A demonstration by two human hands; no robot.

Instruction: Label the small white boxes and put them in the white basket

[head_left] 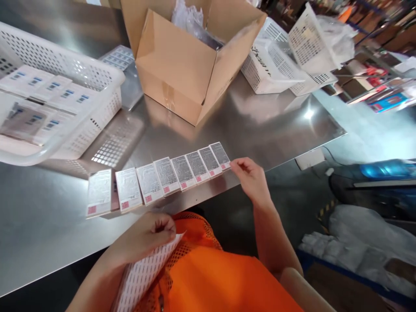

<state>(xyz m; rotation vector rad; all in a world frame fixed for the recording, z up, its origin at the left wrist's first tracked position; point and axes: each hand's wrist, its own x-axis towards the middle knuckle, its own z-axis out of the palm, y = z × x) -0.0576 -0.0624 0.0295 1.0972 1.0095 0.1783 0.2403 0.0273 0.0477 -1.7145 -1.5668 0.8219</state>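
Observation:
Several small flat boxes with grey printed faces and pink square codes lie in a slanting row along the table's front edge, from a left-end box [99,190] to a right-end box [220,155]. My right hand [250,178] is closed in a pinch, its fingertips at the lower right corner of the right-end box. Whatever may be between those fingertips is too small to make out. Down by my orange vest, my left hand [147,236] grips a white sheet of small printed labels [143,277] by its upper end. Part of the sheet is hidden behind my forearm.
A white perforated basket [97,117] with several white boxes [52,86] stands on the left of the metal table [156,125]. An open cardboard box [175,65] with plastic wrapping sits behind the row. More white baskets [273,65] are at the back right.

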